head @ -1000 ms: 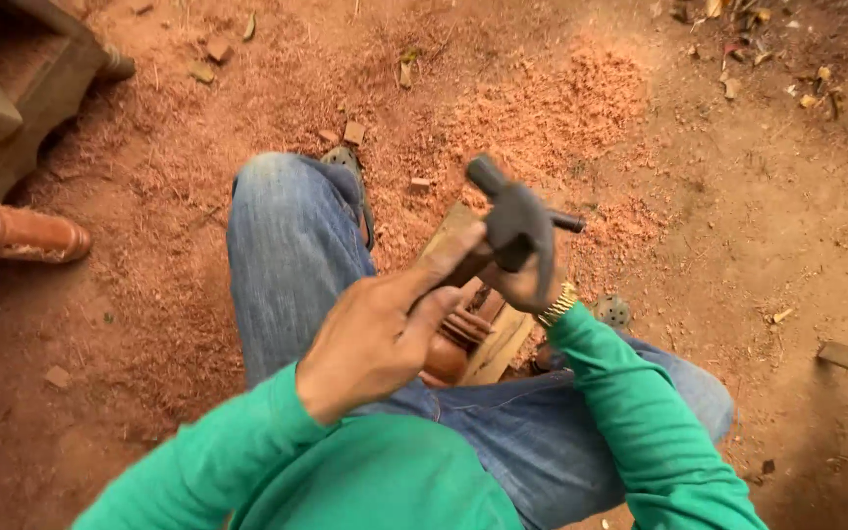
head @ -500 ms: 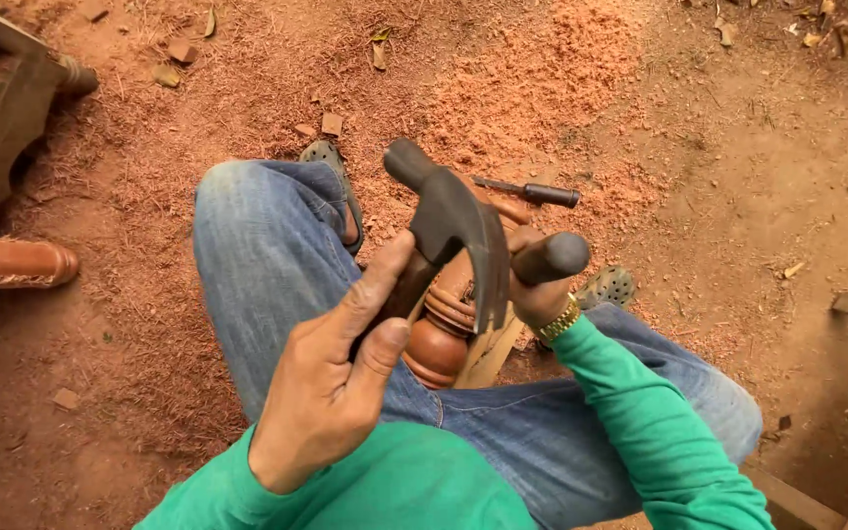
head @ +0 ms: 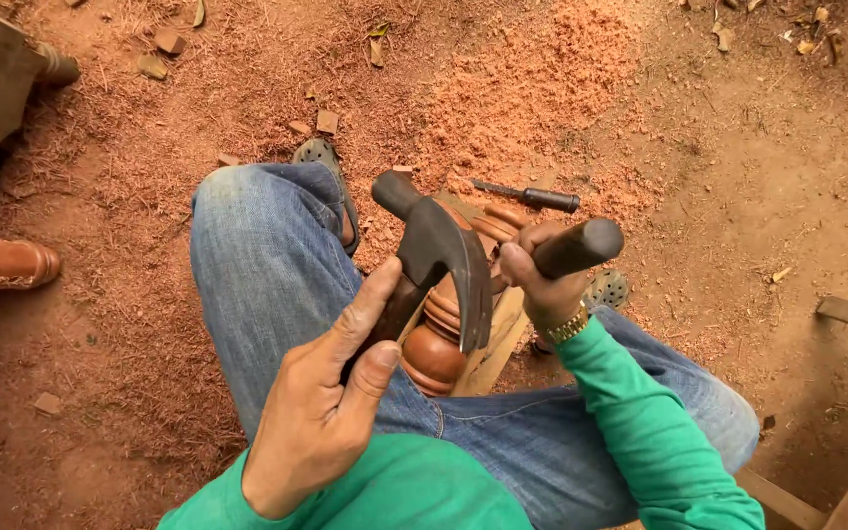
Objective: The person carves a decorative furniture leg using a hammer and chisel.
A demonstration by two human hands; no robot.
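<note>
Now, seen from above, a seated person in a green long-sleeved top and blue jeans works over a turned wooden post (head: 441, 339) that lies between the knees, resting on a pale wooden slat (head: 496, 344). The right hand (head: 545, 280) is closed around the dark handle of a claw hammer (head: 444, 250), whose head sits just above the post, with the claws curving down toward the near end. A second ago the hammer was raised farther away and appeared smaller; half a second ago it was swinging closer; now its head hangs right over the wood, so a blow seems to be landing or about to land, as far as one can judge. The left hand (head: 321, 407) is wrapped around a dark tool (head: 385, 319), apparently a chisel, its thumb stretched up along the shaft; the tip is hidden behind the hammer head, so whether it touches the post cannot be told. That hand has slid nearer and lower in the view.

Beyond the post, a small dark-handled tool (head: 532, 196) lies on the reddish dirt floor (head: 738, 177), amid a spread of sawdust (head: 542, 88). At far left sits another turned wooden piece (head: 2, 263).
</note>
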